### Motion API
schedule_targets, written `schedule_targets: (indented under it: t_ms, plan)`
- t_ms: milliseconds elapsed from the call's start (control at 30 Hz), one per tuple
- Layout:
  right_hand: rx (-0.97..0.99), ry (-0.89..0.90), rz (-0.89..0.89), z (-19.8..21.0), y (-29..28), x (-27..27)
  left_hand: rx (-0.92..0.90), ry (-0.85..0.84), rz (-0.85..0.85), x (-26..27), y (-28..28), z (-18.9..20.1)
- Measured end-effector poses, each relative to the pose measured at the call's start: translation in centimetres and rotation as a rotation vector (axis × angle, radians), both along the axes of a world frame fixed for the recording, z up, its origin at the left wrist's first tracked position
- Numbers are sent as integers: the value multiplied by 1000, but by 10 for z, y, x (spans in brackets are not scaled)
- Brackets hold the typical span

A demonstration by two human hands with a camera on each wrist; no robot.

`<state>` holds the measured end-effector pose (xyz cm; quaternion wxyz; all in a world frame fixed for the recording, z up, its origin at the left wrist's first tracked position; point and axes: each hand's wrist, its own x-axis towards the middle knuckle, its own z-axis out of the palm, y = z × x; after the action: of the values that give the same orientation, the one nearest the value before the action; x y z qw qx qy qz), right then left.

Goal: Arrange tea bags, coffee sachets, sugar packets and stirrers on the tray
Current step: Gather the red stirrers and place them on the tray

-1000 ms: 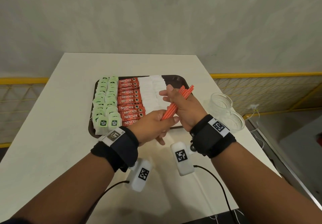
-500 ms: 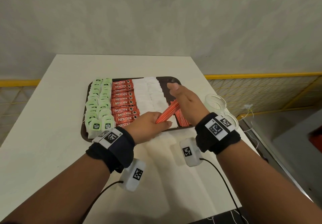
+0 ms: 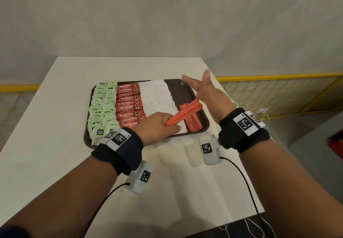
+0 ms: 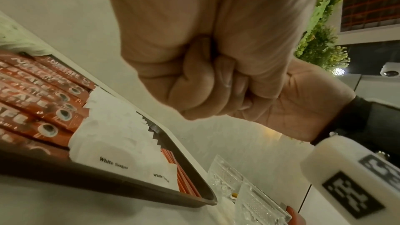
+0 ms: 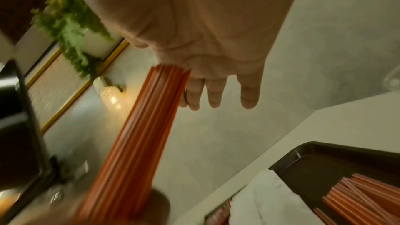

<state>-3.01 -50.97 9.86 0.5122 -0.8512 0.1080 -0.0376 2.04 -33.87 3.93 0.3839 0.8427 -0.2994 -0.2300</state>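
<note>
Left hand (image 3: 157,124) low over the near edge of the tray (image 3: 185,85), fingers curled in a tight grip round a bundle of orange stirrers (image 3: 182,114); the bundle slants up and to the right, its far end above the tray's right side. Right hand (image 3: 207,91) raised beyond the tray's right rim, fingers straight and spread, holding nothing.

On the tray, left to right: green tea bags (image 3: 104,106), red Nescafe sachets (image 3: 129,106), white sugar packets (image 3: 156,96), then a bare dark strip. More stirrers (image 3: 193,124) lie flat at that strip's near end, under the held bundle.

The tray sits mid-desk (image 3: 55,108). Pale desk surface shows left, behind and in front. A yellow railing (image 3: 278,75) runs past the right edge.
</note>
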Motion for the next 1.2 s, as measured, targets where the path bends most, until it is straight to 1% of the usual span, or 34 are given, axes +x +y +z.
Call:
schedule_targets:
  t_ms: [67, 133, 233, 300, 367, 433, 467, 567, 600, 633, 700, 767, 867, 967, 1100, 1200]
  plan:
    - [-59, 71, 47, 4, 8, -4, 36, -47, -17, 2, -2, 3]
    - [-61, 84, 68, 6, 13, -7, 42, -77, -8, 6, -2, 6]
    - [-66, 49, 86, 4, 10, -6, -14, -86, 2, 9, -1, 9]
    - [-27, -37, 84, -3, 9, -2, -114, -7, 7, 9, -1, 11]
    - [101, -137, 68, -13, 9, 1, -204, 86, 0, 7, -1, 11]
    - [236, -196, 54, -18, 9, 5, -237, 129, -20, 4, -2, 9]
    - [332, -229, 38, -18, 9, 7, -259, 162, -26, 3, -2, 7]
    - [740, -294, -17, -12, 4, 9, -355, 279, -6, -1, -2, 5]
    - [827, -298, -14, -13, 1, 10, -387, 309, 7, -2, -2, 6]
    - [862, -278, 2, -15, 0, 11, -415, 340, 18, -2, -2, 7]
    - [815, -214, 64, -23, 2, 11, -438, 373, 28, -1, -2, 8]
    - [761, -197, 111, -31, 8, 11, -380, 337, 23, 0, -4, 6]
    - [867, -212, 91, -30, 19, 11, -290, 310, -8, -2, -9, 4]
    - [959, -219, 31, -25, 25, 17, -330, 407, -20, -3, -15, 4]
    - [935, -255, -2, -19, 20, 29, -368, 528, -30, 1, -15, 4]
    - [892, -294, -12, -17, 19, 37, -402, 669, -31, 6, -12, -1]
